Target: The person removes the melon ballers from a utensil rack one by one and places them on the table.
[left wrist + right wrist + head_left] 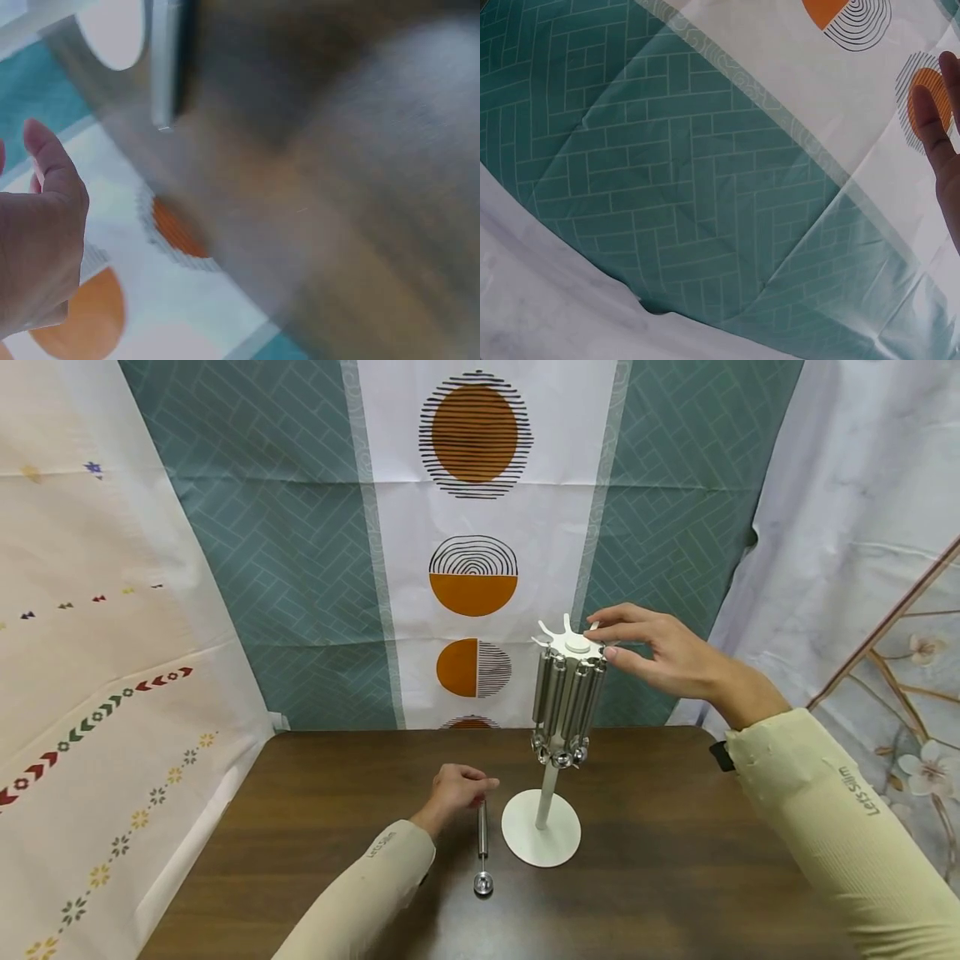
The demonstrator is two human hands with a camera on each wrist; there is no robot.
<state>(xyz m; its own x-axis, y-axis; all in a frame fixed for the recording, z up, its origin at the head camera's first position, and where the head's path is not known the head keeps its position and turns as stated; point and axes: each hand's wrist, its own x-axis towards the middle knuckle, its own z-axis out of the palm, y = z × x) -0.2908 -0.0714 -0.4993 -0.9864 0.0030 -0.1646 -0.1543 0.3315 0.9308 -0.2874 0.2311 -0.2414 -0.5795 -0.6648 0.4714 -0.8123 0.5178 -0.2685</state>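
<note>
A white stand (546,829) with a round base rises from the table, its top ringed by curved hooks. Several metal utensils (558,702) with tubular handles hang from it, rounded ends down. The fingertips of my right hand (652,647) are at the hooks on the right side of the top, thumb lower than the fingers. The right wrist view shows two straight fingers (930,124) held apart. Left of the base lies a small round-bowled metal scoop (483,843). My left hand (459,789) hovers by its handle end; the left wrist view shows a gap between hand and handle (163,75).
The brown wooden table (337,827) ends at a teal and white curtain (480,518) with orange circles. A flower-patterned cloth (90,693) hangs along the left side, and a pale cloth (847,468) along the right.
</note>
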